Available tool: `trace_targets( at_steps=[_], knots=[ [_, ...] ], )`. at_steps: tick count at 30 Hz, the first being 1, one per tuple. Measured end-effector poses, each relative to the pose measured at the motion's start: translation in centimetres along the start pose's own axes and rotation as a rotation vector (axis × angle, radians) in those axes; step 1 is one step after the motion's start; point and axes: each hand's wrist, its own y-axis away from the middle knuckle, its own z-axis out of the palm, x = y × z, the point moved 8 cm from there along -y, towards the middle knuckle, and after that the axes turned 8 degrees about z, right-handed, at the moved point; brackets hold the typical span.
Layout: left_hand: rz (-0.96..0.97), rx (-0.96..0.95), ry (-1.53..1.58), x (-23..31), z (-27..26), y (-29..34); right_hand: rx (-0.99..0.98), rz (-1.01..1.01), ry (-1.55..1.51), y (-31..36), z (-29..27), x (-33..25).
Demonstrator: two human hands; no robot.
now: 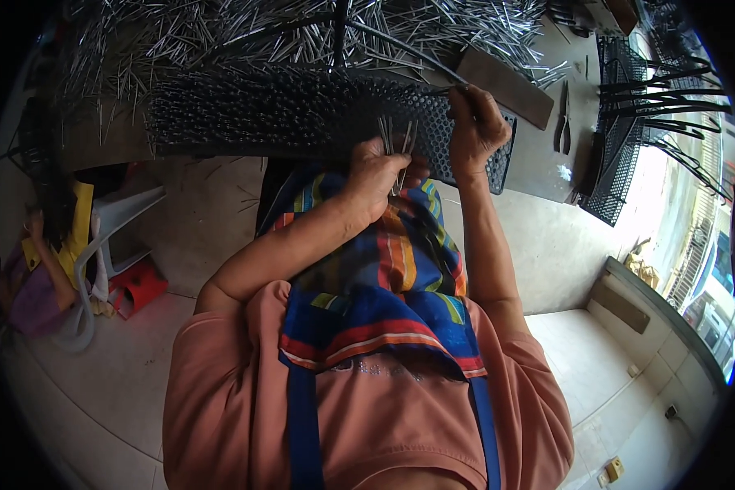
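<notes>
My left hand (372, 181) is closed around several thin metal rods (389, 135), whose ends stick up above the fingers at the near edge of a long dark perforated tray (505, 159). Pinched shut, my right hand (475, 131) is over the tray's right end; what its fingertips hold, if anything, is too small to make out. Round holes show bare in the tray's right part. Across its left and middle, many dark rods (245, 110) stand upright, packed close together.
Behind the tray lies a wide heap of loose metal rods (433, 33). A flat brown plate (506, 86), pliers (564, 122) and a black mesh basket (616, 163) are to the right. At the left, a person (45, 269) is beside a white chair (86, 273) and a red object (137, 286).
</notes>
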Motion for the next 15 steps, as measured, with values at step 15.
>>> trace_targets(
  at_steps=[15],
  knots=[
    [-0.007,0.003,0.105,-0.1,0.2,-0.6,-0.073,-0.148,0.365,0.0,2.0,-2.1]
  ],
)
